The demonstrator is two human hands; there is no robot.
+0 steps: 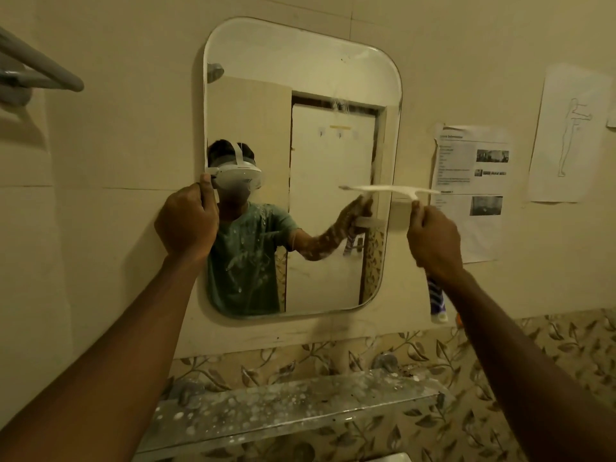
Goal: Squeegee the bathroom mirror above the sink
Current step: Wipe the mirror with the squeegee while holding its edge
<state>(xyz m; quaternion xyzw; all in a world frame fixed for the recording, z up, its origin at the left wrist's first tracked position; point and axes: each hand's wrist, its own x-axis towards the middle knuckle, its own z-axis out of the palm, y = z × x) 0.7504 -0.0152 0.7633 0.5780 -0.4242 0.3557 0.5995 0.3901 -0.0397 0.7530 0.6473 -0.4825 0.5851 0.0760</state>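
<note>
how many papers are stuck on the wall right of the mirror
2: a printed sheet just right of the mirror, and a figure drawing further right and higher. A pale sliver at the picture's right edge may be a third.

A grey towel rail juts from the cream wall high on the left. On the right, two papers are stuck to that wall. One is a printed sheet with small photos. Beside it, higher, is a line drawing of a standing figure. Below runs a band of leaf-patterned tiles, and a shelf spattered white is fixed across it.
</note>
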